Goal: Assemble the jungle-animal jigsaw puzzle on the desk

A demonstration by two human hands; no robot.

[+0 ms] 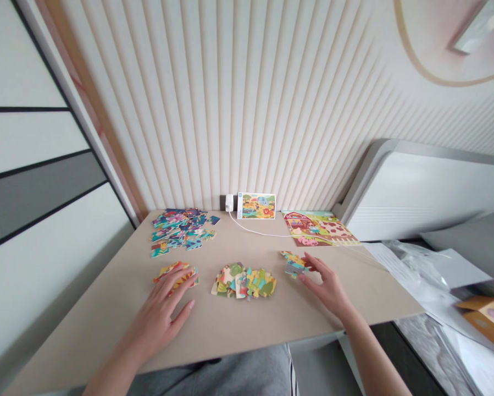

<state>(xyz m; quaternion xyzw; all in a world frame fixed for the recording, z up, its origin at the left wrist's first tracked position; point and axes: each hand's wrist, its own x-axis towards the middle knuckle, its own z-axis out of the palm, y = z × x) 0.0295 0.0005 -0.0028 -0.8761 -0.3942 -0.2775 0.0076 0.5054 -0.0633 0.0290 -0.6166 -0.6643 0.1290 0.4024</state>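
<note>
Left hand slants palm-down, spread wide over orange pieces — right hand half-curled, gaping at blue-yellow pieces.

And it was a home, a bedroom by the look of it! Past the table's right edge rose a pale headboard, a grey cushion before it. Off the left edge stood tall white cupboard panels; behind the far edge, a cream fluted wall with a charger, and cartoon jigsaw pieces lay by the far left corner.
</note>
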